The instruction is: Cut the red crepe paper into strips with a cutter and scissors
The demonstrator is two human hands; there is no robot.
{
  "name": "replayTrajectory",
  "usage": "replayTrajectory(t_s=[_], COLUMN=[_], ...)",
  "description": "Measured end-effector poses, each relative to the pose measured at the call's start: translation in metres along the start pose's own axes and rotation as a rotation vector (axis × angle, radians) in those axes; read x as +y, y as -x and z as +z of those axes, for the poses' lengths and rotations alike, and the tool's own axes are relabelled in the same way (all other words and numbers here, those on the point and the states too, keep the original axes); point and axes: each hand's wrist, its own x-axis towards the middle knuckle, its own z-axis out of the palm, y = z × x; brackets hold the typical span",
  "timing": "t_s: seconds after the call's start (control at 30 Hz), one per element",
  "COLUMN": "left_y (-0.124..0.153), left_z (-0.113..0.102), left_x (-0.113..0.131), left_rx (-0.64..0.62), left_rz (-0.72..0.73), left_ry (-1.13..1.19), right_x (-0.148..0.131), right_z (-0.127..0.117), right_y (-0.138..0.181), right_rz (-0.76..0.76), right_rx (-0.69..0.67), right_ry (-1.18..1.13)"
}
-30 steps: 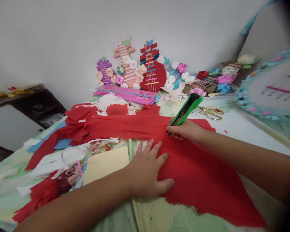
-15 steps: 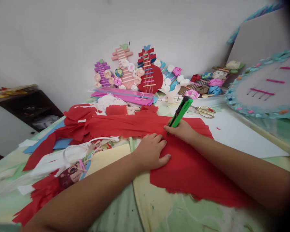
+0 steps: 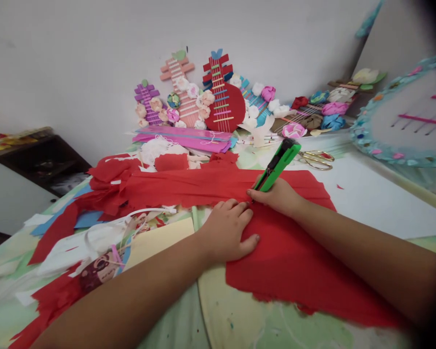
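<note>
A large sheet of red crepe paper [image 3: 294, 261] lies across the table in front of me. My left hand [image 3: 227, 230] presses flat on its left part, fingers together and stretched toward the cutter's tip. My right hand [image 3: 276, 196] grips a green utility knife [image 3: 278, 165] like a pen, its tip down on the red paper just beyond my left fingertips. More crumpled red paper [image 3: 189, 186] stretches away to the left.
Gold-handled scissors [image 3: 318, 159] lie behind the knife. Paper guitar models and paper flowers [image 3: 218, 97] line the wall. A pale yellow sheet [image 3: 160, 240], white scraps and a printed picture lie at the left. A round teal-edged board [image 3: 403, 121] stands at the right; a dark shelf [image 3: 39, 160] is far left.
My left hand slid forward along the red paper, from spread fingers nearer me to fingers together beside the knife tip. The right hand and knife stayed almost in place.
</note>
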Motion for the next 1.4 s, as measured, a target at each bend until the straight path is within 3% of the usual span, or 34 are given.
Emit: replayTrajectory(t_s=[0.37, 0.9, 1.4], left_y=[-0.0011, -0.0004, -0.0019], left_z=[-0.0009, 0.0001, -0.0003], left_x=[0.0007, 0.0000, 0.0002], left_rx=[-0.006, -0.003, -0.032], left_rz=[0.005, -0.016, -0.019], left_ry=[0.025, 0.047, 0.033], right_x=[0.0012, 0.0017, 0.0023], right_z=[0.0020, -0.0009, 0.0037], right_y=[0.0002, -0.0019, -0.0013], right_rz=[-0.014, 0.043, -0.049], right_rx=[0.009, -0.006, 0.010], right_ry=[0.048, -0.086, 0.015])
